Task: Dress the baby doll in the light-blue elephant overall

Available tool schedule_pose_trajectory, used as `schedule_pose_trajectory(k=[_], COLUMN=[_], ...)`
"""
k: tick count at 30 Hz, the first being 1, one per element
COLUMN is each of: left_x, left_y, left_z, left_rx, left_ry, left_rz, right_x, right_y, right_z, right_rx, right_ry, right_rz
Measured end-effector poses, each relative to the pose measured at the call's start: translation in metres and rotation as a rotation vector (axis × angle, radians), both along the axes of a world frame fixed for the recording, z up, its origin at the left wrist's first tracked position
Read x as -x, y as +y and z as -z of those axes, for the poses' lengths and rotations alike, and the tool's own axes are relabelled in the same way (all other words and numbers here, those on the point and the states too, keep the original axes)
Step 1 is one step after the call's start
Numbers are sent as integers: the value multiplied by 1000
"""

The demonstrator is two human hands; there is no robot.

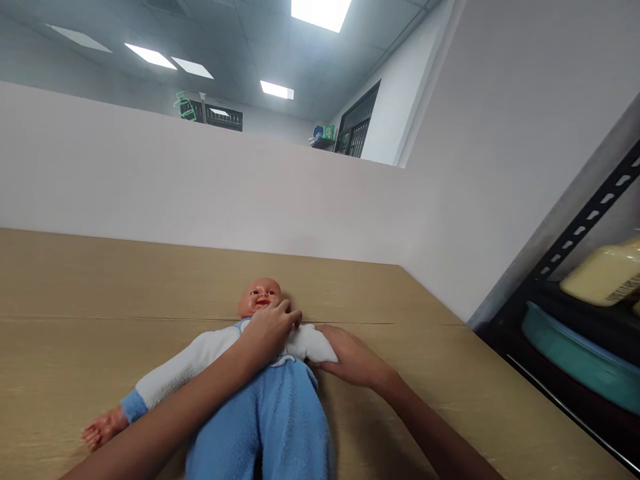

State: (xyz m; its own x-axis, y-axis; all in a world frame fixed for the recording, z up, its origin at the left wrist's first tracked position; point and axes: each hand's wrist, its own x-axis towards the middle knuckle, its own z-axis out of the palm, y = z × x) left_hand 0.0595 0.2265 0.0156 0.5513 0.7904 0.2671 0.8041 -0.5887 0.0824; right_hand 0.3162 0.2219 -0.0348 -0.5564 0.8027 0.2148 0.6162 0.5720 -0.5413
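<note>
A baby doll (259, 295) lies on its back, wearing a white top (203, 353) with blue cuffs and blue trousers (280, 413). My left hand (273, 327) rests across the doll's chest and shoulder just below its chin, fingers curled on the white top. On the right side, my right hand (347, 353) is closed around the end of the short-looking white sleeve (313, 343). No doll hand shows at that sleeve. The doll's other arm stretches out to the lower left, with its bare plastic hand (106, 427) on the tabletop.
Beneath the doll is a light wood-coloured tabletop (75, 280) with a seam across it. A low white partition (200, 187) stands behind. At the right, a black metal shelf (590, 220) holds a teal basin (580, 360) and a yellowish wrapped package (603, 273).
</note>
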Motion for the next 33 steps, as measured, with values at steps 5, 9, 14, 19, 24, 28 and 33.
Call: schedule_pose_trajectory(k=[5,9,14,19,24,28,33], left_x=[-5,2,33,56,57,53,35], left_y=[-1,-8,-53,-91,-87,-86,-84], left_z=[0,-7,-10,-6,-3,-2,-16], left_rx=[-29,-60,1,162,242,173,112], left_ry=[41,39,-202,-255,-236,-135,-29], left_rz=[-61,-46,200,303,297,318,293], right_x=[-14,-1,27,24,23,49,64], right_y=[-7,-27,-60,-61,-45,-45,-56], right_z=[9,-1,1,2,17,42,57], right_rx=[-119,-251,-78,342,502,184,-51], right_ry=[-195,-143,167,436,579,582,556], right_rz=[115,175,21,-213,-53,252,425])
